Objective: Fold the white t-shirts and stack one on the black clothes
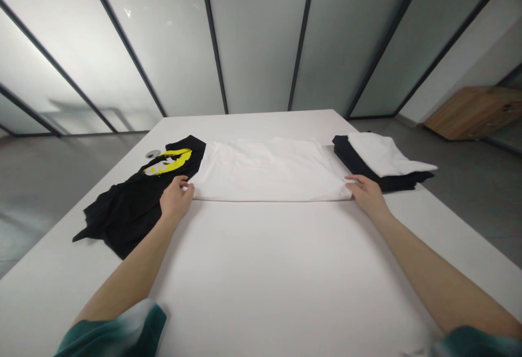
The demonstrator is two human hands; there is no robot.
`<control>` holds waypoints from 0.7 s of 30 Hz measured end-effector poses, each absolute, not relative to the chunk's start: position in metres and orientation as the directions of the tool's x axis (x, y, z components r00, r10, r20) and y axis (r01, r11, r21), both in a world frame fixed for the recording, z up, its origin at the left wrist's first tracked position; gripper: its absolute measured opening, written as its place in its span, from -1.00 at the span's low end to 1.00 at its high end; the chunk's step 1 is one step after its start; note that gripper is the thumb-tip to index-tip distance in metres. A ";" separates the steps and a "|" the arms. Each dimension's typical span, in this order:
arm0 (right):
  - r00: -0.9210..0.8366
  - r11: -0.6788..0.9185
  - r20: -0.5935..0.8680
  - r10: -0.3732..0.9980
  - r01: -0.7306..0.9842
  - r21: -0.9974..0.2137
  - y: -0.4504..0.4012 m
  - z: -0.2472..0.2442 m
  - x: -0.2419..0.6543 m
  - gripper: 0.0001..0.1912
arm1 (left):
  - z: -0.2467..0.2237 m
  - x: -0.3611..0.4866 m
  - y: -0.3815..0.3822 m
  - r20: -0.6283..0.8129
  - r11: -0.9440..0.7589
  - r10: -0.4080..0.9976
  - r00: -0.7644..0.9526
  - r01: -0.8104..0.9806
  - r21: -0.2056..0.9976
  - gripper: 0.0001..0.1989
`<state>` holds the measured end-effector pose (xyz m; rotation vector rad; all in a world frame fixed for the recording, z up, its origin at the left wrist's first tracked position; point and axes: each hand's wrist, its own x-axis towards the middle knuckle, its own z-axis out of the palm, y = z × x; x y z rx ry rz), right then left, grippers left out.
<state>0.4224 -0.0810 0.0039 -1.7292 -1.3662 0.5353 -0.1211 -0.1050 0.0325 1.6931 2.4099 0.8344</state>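
My left hand (pixel 176 198): fingers (pixel 185 184) pressed together on the white shirt (pixel 265 169), near edge
My right hand (pixel 368 194): fingers (pixel 352 179) pressed together, same edge
Left: black shirt (pixel 126 218)
Right: folded stack (pixel 377 158)

white t-shirt (pixel 267 169) | folded into flat band | lying across table (pixel 261 259)

We've got a white table (pixel 261 275) with a black T-shirt with yellow print (pixel 130 215) spread at left, a folded white shirt (pixel 265 169) mid-table, and a folded white-on-black clothes pile (pixel 379 161) at right.
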 end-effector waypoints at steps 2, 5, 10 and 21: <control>0.389 -0.062 0.235 0.890 0.616 -0.785 -0.081 0.005 0.426 -0.67 | 0.032 -0.123 -0.104 0.199 0.265 0.900 -0.387 0.850 0.455 -0.61; 0.426 -0.052 0.361 0.829 0.702 -0.710 -0.083 0.008 0.428 -0.70 | 0.030 -0.125 -0.104 0.251 0.227 0.908 -0.336 0.897 0.379 -0.58; 0.087 0.197 0.540 0.837 0.873 -0.446 -0.088 0.008 0.412 -0.56 | 0.025 -0.120 -0.107 0.378 -0.023 0.923 -0.068 0.973 0.231 -0.49; -0.288 0.298 0.102 0.952 0.949 -0.101 -0.088 -0.017 0.397 -0.30 | 0.001 -0.117 -0.104 0.046 -0.231 0.973 0.226 0.953 0.198 -0.39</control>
